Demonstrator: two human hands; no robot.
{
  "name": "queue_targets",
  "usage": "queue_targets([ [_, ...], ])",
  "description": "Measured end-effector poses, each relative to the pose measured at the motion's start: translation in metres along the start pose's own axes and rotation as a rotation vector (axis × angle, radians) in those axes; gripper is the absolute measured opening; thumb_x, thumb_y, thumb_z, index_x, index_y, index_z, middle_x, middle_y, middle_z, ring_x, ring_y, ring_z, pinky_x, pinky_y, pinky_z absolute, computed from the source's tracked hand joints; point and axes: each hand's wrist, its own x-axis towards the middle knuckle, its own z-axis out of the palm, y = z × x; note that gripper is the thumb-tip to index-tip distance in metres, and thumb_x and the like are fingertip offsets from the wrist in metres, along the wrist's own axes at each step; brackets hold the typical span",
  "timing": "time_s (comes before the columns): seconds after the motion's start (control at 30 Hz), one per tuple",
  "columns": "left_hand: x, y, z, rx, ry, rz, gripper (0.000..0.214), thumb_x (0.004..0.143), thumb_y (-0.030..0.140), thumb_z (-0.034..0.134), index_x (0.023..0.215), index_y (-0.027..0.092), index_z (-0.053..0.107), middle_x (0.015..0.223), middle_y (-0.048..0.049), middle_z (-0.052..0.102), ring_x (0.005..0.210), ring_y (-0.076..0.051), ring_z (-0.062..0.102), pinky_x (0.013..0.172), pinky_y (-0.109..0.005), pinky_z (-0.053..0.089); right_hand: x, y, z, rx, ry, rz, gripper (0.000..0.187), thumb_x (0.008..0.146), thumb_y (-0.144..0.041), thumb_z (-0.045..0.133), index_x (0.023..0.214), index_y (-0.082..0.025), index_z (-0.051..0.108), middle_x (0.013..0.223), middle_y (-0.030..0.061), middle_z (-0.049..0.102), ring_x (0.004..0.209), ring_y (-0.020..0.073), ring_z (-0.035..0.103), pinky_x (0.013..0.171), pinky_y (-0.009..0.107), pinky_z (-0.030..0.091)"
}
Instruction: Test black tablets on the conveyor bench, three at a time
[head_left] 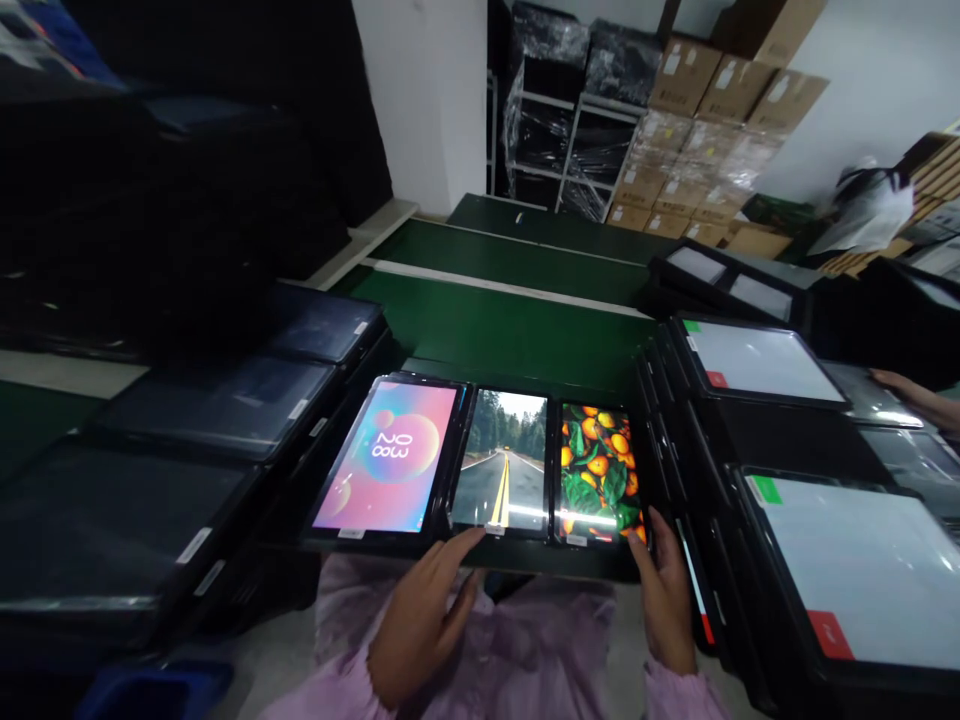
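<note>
Three lit tablets lie side by side in front of me. The left tablet (382, 485) shows a pink and blue screen with a clock, the middle tablet (504, 440) a forest road, and the right tablet (596, 450) oranges among leaves. My left hand (427, 610) reaches to the bottom edge of the middle tablet, its index fingertip by the small white label (494, 530) and the thumb held apart below. At the lower right corner of the right tablet, my right hand (666, 590) has its thumb on the front edge and its fingers along the side.
Stacked dark trays with tablets (225, 400) rise on the left. On the right, more stacks carry white-screened tablets (862, 570). A green worktop (495, 325) extends behind. Another person's hand (911, 390) rests at the far right. Cardboard boxes (682, 75) stand at the back.
</note>
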Motion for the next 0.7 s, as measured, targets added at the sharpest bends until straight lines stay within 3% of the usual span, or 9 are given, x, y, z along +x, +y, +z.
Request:
queue_targets([
  [0.17,-0.024,-0.010,0.013,-0.003,-0.013,-0.021,0.061,0.103,0.022,0.050,0.161,0.028,0.030,0.151,-0.0085,0.061,0.126,-0.023,0.068,0.105,-0.038,0.060,-0.010,0.005,-0.006,0.077,-0.077,0.013,0.085,0.085,-0.059,0.078,0.158,-0.032,0.044,0.164,0.0037,0.039,0.151,0.0312,0.035,0.126,0.050,0.026],
  [0.7,-0.018,-0.009,0.016,-0.072,0.024,-0.029,0.062,0.101,0.018,0.051,0.159,0.025,0.033,0.151,-0.0127,0.059,0.130,-0.024,0.066,0.106,-0.040,0.060,-0.010,-0.014,-0.006,0.113,-0.087,0.107,0.094,0.077,-0.057,0.085,0.158,-0.032,0.045,0.160,0.0051,0.045,0.147,0.0348,0.041,0.125,0.054,0.028],
])
